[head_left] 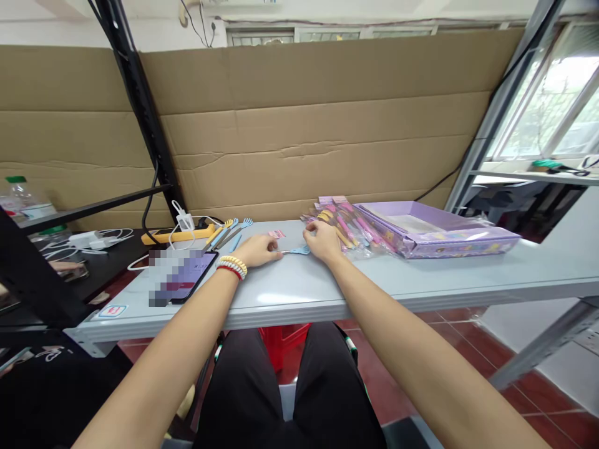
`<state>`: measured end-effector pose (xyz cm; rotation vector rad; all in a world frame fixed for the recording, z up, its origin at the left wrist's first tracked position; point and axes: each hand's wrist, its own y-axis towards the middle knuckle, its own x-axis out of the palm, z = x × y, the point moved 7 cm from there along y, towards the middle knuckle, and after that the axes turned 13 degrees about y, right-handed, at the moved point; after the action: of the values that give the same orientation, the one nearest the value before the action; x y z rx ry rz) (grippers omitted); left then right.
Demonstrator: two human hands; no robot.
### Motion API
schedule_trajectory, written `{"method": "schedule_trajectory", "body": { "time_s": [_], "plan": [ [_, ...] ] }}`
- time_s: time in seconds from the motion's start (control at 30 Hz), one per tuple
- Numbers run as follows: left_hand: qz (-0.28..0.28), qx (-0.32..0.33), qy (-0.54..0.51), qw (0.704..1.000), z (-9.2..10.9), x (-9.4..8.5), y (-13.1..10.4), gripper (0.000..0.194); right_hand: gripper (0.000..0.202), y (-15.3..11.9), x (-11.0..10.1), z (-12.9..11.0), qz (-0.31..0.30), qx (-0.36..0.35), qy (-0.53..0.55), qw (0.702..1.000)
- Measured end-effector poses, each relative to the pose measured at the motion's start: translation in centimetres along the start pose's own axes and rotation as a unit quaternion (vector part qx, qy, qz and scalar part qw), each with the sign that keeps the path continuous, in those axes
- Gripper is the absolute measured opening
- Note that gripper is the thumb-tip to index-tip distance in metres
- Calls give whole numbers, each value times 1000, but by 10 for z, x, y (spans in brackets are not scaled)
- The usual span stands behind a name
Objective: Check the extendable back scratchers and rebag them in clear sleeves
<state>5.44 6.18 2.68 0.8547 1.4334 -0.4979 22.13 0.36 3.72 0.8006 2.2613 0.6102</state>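
Observation:
A back scratcher with a blue claw head and a thin metal rod lies low over the grey table. My left hand, with beaded bracelets on its wrist, is closed on the rod's end. My right hand is beside the claw head with its fingers curled together; what they pinch, if anything, is hidden. Behind the left hand lie more back scratchers, blue and yellow. A small pink label rests between the hands. Several back scratchers in clear wrappers are heaped right of my right hand.
An open purple box stands on the right of the table. On the left are a phone, a yellow power strip and a white charger with cables. A cardboard panel closes off the back.

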Motion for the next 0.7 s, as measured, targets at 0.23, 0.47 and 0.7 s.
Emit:
{"method": "schedule_trajectory", "body": {
  "time_s": [0.23, 0.47, 0.7],
  "plan": [
    [-24, 31, 8, 999, 2, 3, 1, 35, 13, 2, 1, -6, 0, -40, -6, 999],
    [-27, 32, -6, 999, 4, 2, 0, 31, 13, 2, 1, 2, 2, -12, 11, 1000],
    [-20, 20, -26, 999, 0, 3, 0, 35, 13, 1, 1, 3, 1, -16, 26, 1000]
  ]
}}
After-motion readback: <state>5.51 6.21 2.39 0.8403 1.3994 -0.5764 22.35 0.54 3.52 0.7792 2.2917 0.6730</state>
